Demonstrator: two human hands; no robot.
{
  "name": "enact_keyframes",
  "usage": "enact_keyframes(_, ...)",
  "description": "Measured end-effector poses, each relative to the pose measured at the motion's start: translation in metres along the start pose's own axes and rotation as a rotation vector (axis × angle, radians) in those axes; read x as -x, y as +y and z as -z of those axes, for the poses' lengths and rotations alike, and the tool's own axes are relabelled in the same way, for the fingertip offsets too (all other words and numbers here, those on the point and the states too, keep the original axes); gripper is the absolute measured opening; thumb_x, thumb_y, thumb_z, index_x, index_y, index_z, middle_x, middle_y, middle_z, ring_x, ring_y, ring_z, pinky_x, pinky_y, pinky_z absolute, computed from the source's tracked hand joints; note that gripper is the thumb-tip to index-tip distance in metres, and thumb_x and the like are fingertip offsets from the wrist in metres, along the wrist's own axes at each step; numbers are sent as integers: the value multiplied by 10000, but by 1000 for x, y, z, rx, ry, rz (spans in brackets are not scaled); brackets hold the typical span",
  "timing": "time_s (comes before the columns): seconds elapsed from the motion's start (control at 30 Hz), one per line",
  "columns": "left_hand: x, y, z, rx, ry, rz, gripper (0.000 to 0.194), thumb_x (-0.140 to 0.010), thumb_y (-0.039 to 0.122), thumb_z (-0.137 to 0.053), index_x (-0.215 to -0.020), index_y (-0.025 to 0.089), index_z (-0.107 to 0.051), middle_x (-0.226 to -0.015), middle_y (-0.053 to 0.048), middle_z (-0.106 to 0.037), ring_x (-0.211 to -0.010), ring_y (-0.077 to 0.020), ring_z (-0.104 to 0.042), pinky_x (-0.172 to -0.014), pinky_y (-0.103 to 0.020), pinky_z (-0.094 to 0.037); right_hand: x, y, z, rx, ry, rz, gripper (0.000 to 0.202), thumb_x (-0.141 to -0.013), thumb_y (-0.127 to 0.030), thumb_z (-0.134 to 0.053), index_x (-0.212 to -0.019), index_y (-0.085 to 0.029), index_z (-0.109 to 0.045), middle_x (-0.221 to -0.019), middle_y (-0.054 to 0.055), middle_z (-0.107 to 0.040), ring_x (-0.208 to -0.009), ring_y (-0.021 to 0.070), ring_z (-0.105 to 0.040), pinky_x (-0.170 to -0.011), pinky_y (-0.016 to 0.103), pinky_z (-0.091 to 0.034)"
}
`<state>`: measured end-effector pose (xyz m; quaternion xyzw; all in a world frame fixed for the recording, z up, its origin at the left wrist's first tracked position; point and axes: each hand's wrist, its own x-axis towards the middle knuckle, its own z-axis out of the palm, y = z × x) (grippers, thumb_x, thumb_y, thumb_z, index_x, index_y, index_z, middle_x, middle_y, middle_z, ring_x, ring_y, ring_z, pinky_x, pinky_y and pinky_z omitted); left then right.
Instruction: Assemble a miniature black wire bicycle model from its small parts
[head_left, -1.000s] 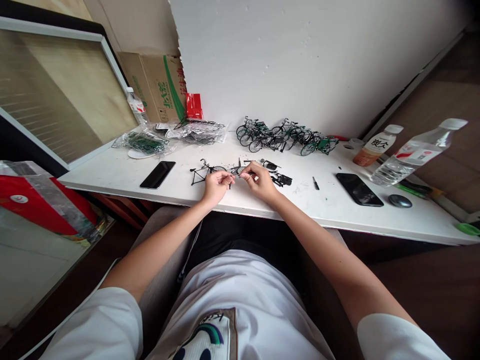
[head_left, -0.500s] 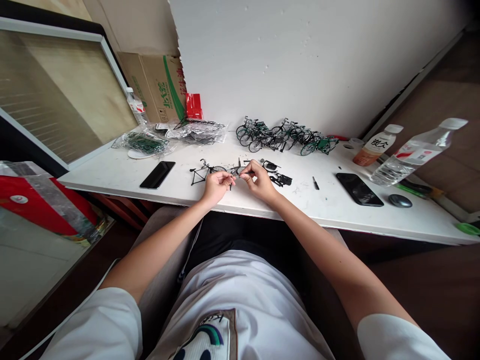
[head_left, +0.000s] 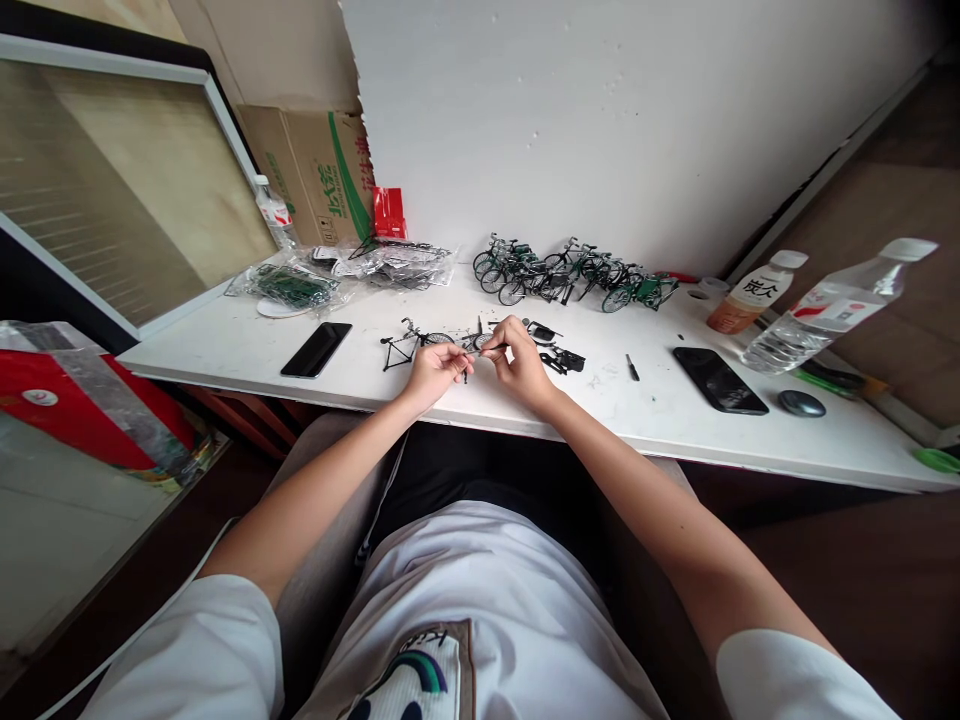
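My left hand [head_left: 435, 374] is closed in a pinch over the front of the table, its fingertips on something too small to make out. Close beside it, my right hand [head_left: 519, 364] pinches a thin dark stick-like piece [head_left: 492, 349] that points toward the left fingertips. Behind the left hand lies a black model bicycle frame [head_left: 401, 350] with handlebars. Small wheels [head_left: 481, 341] show behind the fingers, partly hidden. Right of my right hand are loose black bicycle parts [head_left: 562, 359]. Farther right lies a small dark screwdriver-like tool [head_left: 632, 368].
Several small model bicycles [head_left: 570, 272] stand along the wall. Bagged parts [head_left: 292, 287] lie at the back left, near a cardboard box [head_left: 311, 170]. One phone [head_left: 316, 350] is on the left, another [head_left: 720, 380] on the right, with a tea bottle [head_left: 757, 292] and water bottle [head_left: 840, 305].
Both hands stay in almost the same place, with only slight finger movement. The whole view has shifted very slightly.
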<state>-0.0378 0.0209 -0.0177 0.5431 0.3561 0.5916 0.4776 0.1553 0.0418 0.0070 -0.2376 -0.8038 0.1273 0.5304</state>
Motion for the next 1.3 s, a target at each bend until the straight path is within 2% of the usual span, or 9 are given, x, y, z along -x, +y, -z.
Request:
enact_keyframes(0.23,1,1,-1,-2,6,0,295,-768,344,-936,-769,141,-722,-716,-74,-749,-535,-99,-581,-522,-229,-458,0,-3,6,43,-59,4,387,-1087,-582,-552,-865,-264,-551,-876,87,-621,-869,284,-551,-807,479,-455)
enact_keyframes(0.47,1,1,-2,-30,3,-23,302,-771,358,-932,-757,143,-721,-737,-85,-768,-534,-99,-581,-519,-233,-448,0,-5,8,110,-102,-32,508,-1079,-696,-464,-815,-264,-512,-795,65,-585,-823,276,-529,-787,459,-433)
enact_keyframes(0.57,2,1,-2,-39,7,-26,310,-776,382,-930,-775,136,-742,-718,-80,-758,-516,-91,-551,-512,-234,-435,0,-4,9,137,-119,-38,503,-1094,-671,-453,-810,-261,-520,-786,66,-588,-824,273,-528,-765,439,-417)
enact_keyframes(0.73,3,3,-1,-55,-14,-31,378,-797,401,-921,-1033,125,-817,-750,-77,-768,-547,-103,-565,-535,-247,-459,-2,-2,15,190,-146,-43,456,-1110,-610,-474,-852,-254,-594,-835,81,-637,-842,276,-529,-796,446,-414)
enact_keyframes(0.97,3,3,-4,-47,3,-19,441,-792,471,-927,-1017,113,-801,-823,-114,-793,-641,-139,-666,-549,-243,-490,-8,6,32,209,-236,-42,446,-1131,-587,-425,-884,-250,-582,-848,88,-650,-873,284,-540,-784,437,-419)
enact_keyframes(1.07,3,3,-4,-41,15,-16,462,-778,500,-936,-986,113,-793,-825,-119,-793,-651,-141,-674,-544,-237,-488,-11,17,45,250,-176,-139,491,-1130,-643,-348,-910,-249,-541,-864,85,-619,-801,264,-533,-714,414,-395)
enact_keyframes(1.17,4,3,-5,-45,6,-13,493,-767,525,-940,-978,107,-787,-823,-120,-795,-609,-119,-639,-543,-237,-489,-12,31,73,303,-41,-274,590,-1102,-742,-217,-860,-260,-456,-801,70,-564,-713,243,-489,-655,395,-352)
enact_keyframes(1.2,4,4,-5,-46,3,-13,502,-763,532,-941,-976,105,-785,-820,-121,-794,-607,-117,-637,-543,-236,-488,-12,36,86,337,4,-326,604,-1073,-795,-246,-855,-263,-434,-789,65,-557,-697,237,-479,-644,389,-337)
enact_keyframes(1.3,5,6,-6,-43,-10,-16,528,-752,550,-942,-973,98,-781,-809,-120,-790,-632,-128,-658,-542,-231,-486,-7,50,135,449,79,-450,662,-922,-919,-511,-844,-271,-401,-759,55,-559,-670,230,-474,-628,378,-310)
